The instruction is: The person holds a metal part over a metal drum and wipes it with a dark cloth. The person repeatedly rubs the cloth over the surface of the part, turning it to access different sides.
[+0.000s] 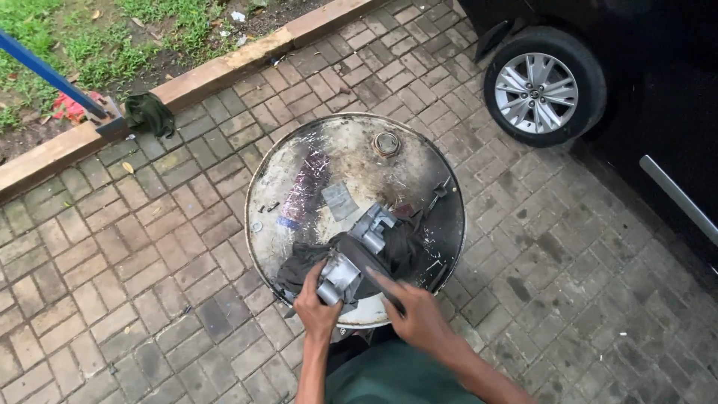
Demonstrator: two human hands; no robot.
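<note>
Gripping a grey metal part (351, 262), the left hand (315, 305) steadies it on a drum top (299, 161); the right hand (419, 318) presses a dark tool (381, 288) against a black rag (400, 251) just beyond.

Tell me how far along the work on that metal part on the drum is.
Done: the grey metal part already lies on a dark cloth spread over the drum top. In hand: the left hand grips the part's near end, while the right hand presses on a dark strip across it. Left: small bits remain scattered on the drum; how clean the part is cannot be told.
</note>
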